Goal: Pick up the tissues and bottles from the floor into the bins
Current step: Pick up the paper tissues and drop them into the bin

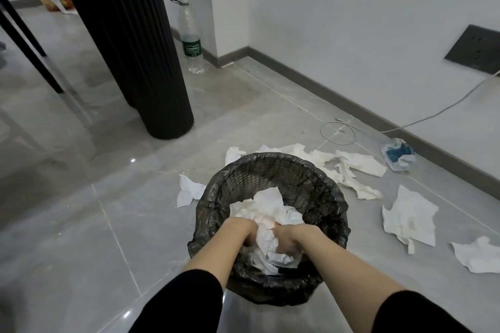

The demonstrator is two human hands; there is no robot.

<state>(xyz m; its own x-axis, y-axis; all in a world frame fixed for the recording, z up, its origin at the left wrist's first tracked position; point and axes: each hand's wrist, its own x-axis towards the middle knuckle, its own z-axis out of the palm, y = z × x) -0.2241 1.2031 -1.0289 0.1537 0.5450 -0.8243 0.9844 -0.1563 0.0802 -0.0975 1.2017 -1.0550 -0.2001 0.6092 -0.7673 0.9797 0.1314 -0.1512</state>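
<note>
Two hands are down inside the bin (270,162): my left hand (244,230) and right hand (290,238) sit close together, fingers curled into the wad of tissues (267,205) between them, fingertips buried in the paper. The wad lies within the lined rim, so I judge this to be the drop-and-pack step. To do it well I would press the paper low toward the bottom rather than simply let go, since the top of the wad stands high in the bin and much more has to fit. I would open both hands fully before lifting, so no sheet clings and trails out, and keep my wrists off the liner so it does not slip from the rim. Many loose tissues (408,213) lie on the floor (81,224) around the bin, mostly to its right. The bottle (190,35) stands upright by the wall (351,21), beside the black column (130,48), well apart from the bin.
</note>
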